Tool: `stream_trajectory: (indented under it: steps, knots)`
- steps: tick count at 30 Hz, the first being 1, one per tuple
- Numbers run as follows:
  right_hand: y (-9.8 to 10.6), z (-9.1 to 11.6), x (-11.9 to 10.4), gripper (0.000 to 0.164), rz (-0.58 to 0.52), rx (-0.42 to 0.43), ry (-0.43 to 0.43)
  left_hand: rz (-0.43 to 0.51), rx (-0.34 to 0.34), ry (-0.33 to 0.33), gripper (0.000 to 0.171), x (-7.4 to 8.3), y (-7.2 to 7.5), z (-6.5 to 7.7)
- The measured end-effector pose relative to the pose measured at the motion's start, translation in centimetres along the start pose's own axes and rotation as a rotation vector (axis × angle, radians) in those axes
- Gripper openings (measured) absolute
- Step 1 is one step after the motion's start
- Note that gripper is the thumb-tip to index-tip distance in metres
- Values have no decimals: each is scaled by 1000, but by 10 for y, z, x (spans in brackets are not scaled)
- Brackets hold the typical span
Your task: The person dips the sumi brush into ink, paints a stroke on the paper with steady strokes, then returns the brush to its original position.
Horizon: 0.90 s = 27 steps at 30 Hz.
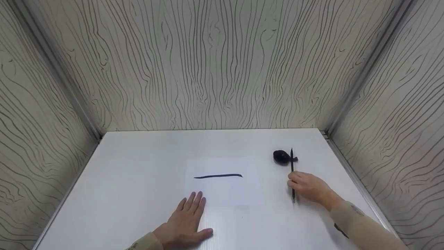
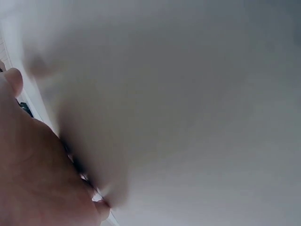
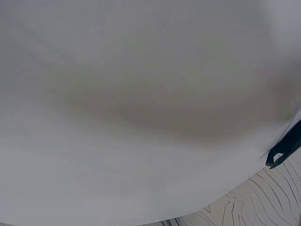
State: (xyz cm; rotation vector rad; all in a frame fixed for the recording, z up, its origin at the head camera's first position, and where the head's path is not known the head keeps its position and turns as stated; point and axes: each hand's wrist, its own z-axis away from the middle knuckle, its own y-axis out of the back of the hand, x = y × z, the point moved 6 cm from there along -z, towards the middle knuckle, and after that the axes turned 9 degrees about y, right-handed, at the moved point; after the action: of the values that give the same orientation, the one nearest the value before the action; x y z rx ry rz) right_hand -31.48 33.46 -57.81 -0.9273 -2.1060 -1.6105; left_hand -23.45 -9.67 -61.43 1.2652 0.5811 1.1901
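In the head view my right hand (image 1: 307,185) pinches a slim black ink brush (image 1: 292,166) at the right of the table. The brush points away from me, its pointed tip at the far end and a small loop at the near end. It crosses the narrow tail of a rounded black object (image 1: 281,157), whose kind I cannot tell. My left hand (image 1: 184,222) lies flat with fingers spread, its fingertips at the lower left of a white paper sheet (image 1: 229,194). One long dark stroke (image 1: 218,176) runs across the sheet. The right wrist view catches the brush's looped end (image 3: 282,149).
The white table (image 1: 138,156) is bounded by patterned panels at the back (image 1: 215,69), left (image 1: 34,139) and right (image 1: 399,139). Metal edge rails (image 1: 360,194) run along its sides.
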Motion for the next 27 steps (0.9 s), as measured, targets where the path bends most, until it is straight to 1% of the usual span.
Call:
stream_trajectory:
  steps: [5,8,11,13,15,19,20,21,24,25,27]
  knots:
    - [-3,2,-5,56,28,-39,5,8,0,-1,113,0,-1,1]
    - [-6,1,-9,58,22,-76,0,1,5,-3,113,0,-1,3]
    - [-9,1,-11,51,-6,-107,-18,-7,16,-7,113,0,-2,4]
    - [-9,2,-12,43,-25,-114,-31,-7,20,-10,112,0,-2,5]
    - [-10,2,-13,41,-33,-113,-42,0,20,-11,112,0,-2,7]
    - [-11,2,-15,53,-25,-109,-52,14,21,-13,112,-1,-2,9]
    - [-11,2,-16,52,-32,-106,-58,17,22,-12,112,-1,-2,9]
    - [-11,2,-16,46,-42,-105,-64,21,22,-11,111,-1,-2,10]
    - [-10,2,-16,15,-94,-90,-93,29,21,-7,111,-1,-3,11]
    - [-10,2,-16,12,-111,-83,-104,29,22,-8,111,-2,-2,11]
    - [-10,2,-14,26,-132,-72,-128,22,23,-12,110,-3,-2,10]
